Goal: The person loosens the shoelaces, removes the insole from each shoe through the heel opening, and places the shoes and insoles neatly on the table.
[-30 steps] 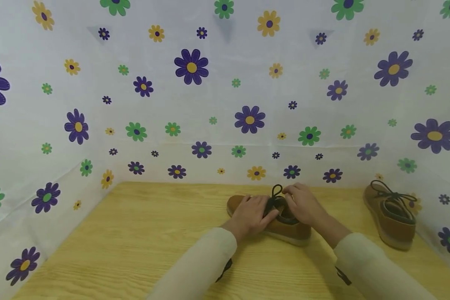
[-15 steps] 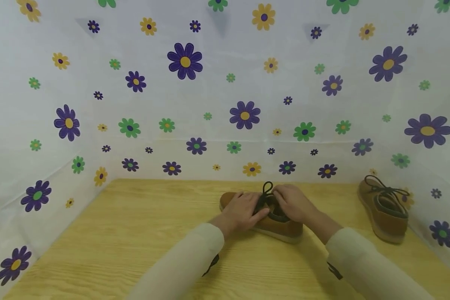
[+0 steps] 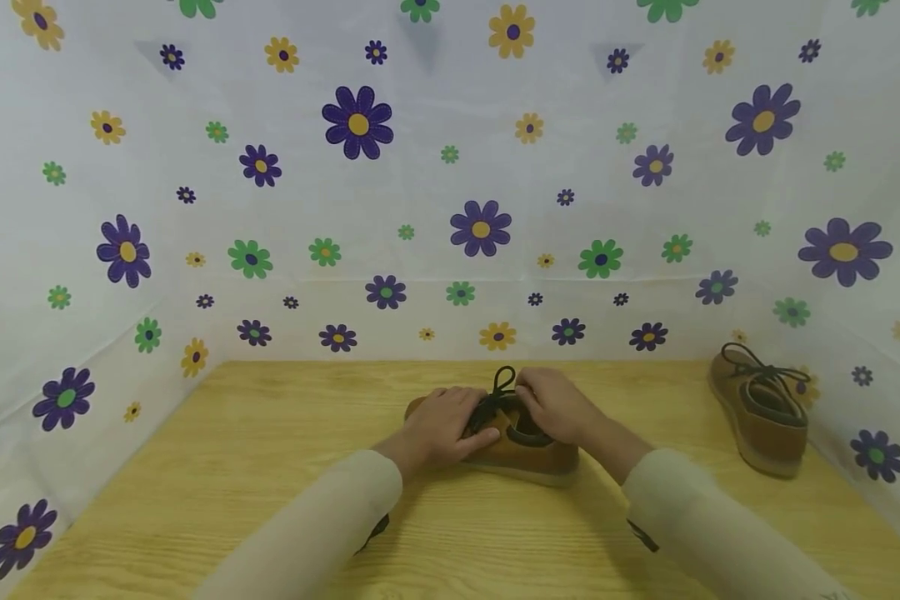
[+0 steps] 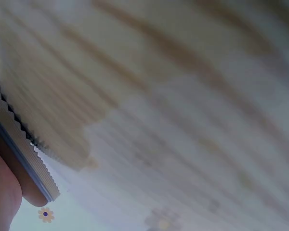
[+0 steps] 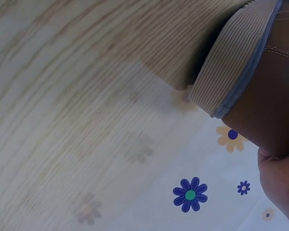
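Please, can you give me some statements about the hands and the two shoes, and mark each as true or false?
1. The left hand lies across the front part of the handled shoe. True.
2. The right hand touches the other shoe. False: it is at the opening of the handled shoe.
3. A loop of dark lace stands up between the hands. True.
4. In the head view, the handled shoe's toe points right. False: it points left.
5. The other shoe stands to the right of both hands. True.

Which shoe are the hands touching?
The shoe nearer the middle: the left hand and right hand are both on it. The other shoe, off to the right, is untouched.
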The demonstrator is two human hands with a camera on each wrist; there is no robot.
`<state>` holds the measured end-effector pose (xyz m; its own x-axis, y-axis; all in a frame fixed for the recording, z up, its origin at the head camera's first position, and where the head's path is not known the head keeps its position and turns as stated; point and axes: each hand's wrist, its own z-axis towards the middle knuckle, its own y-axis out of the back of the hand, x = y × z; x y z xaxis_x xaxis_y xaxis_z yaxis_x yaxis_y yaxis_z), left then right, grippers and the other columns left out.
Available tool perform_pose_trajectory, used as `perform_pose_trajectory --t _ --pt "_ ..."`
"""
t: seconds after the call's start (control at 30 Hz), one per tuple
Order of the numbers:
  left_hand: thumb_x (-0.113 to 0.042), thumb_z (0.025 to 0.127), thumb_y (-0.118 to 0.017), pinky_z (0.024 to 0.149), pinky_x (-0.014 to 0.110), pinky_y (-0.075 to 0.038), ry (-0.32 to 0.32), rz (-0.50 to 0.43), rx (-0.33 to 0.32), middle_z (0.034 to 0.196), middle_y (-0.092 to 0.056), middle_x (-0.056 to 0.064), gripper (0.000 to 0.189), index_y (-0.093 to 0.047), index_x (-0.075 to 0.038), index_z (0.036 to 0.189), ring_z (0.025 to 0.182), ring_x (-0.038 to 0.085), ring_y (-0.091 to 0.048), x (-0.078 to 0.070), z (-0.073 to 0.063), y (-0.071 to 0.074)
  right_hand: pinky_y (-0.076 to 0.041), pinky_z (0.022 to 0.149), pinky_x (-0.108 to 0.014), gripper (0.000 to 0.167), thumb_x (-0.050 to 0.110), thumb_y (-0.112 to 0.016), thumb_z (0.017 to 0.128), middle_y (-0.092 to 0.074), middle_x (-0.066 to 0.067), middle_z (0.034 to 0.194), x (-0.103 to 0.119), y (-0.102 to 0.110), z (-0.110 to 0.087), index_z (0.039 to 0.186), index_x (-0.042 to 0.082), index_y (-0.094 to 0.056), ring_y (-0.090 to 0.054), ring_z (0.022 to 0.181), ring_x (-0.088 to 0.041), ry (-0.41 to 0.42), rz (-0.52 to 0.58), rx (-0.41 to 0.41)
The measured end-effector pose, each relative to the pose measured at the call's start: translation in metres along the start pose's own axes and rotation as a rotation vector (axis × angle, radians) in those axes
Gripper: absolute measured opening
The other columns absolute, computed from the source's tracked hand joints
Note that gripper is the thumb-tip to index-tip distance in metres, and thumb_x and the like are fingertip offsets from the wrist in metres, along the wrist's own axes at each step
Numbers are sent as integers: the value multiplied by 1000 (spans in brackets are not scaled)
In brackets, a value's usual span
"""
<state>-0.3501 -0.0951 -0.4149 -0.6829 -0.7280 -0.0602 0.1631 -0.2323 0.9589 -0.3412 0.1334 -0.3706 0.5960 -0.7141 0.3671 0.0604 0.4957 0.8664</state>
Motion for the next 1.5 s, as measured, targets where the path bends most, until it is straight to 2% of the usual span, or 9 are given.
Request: perform_pose_trajectory --t 0.3,0.43,0.63,0.83,0.93,1.13,1.33,1.5 --pt "-60 99 -44 111 48 -40 -22 25 -46 140 -58 9 67 -48 -9 143 131 27 -54 14 -18 2 -46 70 -31 16 11 -47 105 -59 -2 84 17 -8 7 99 5 -61 -52 75 -15 6 18 22" --pt "-60 98 -45 110 49 -40 -13 21 -45 139 -59 12 72 -47 -5 144 130 29 -54 21 -25 2 -45 69 -32 15 11 -47 105 -56 -2 81 20 -10 10 97 6 -59 -50 74 -15 27 7 16" --pt "-60 96 -48 112 50 -38 16 18 -11 139 -58 14 75 -47 -2 144 131 32 -53 26 -37 4 -45 73 -33 13 11 -48 104 -57 -2 83 21 -17 10 97 7 -59 -51 78 -16 18 16 -12" --pt "-60 95 -50 111 51 -39 25 43 -31 136 -60 15 76 -48 -1 143 128 33 -55 34 -47 5 -46 75 -35 13 11 -49 104 -57 -4 85 29 -23 17 97 6 -59 -52 80 -18 12 38 -22" --pt "-61 95 -48 111 52 -39 42 41 -29 138 -58 15 77 -47 -1 144 129 33 -54 34 -47 5 -47 78 -37 14 12 -48 104 -57 -4 87 29 -22 19 99 6 -59 -52 82 -19 10 13 -12" --pt "-66 96 -43 110 52 -40 84 40 34 140 -55 14 80 -45 -3 145 131 32 -52 29 -37 11 -49 82 -39 17 12 -45 105 -60 -7 92 24 -18 20 102 3 -59 -55 86 -21 -16 -25 2" --pt "-70 95 -39 104 50 -43 103 79 105 132 -55 13 82 -46 -4 142 123 30 -53 30 -31 14 -51 86 -42 19 12 -45 105 -63 -12 99 26 -16 22 104 0 -59 -58 91 -23 -34 -1 10" --pt "-67 95 -44 98 49 -46 83 67 61 124 -58 12 76 -51 -3 137 116 29 -56 30 -38 10 -51 84 -40 18 13 -45 105 -63 -10 97 29 -20 20 104 1 -59 -57 89 -21 -59 13 29"
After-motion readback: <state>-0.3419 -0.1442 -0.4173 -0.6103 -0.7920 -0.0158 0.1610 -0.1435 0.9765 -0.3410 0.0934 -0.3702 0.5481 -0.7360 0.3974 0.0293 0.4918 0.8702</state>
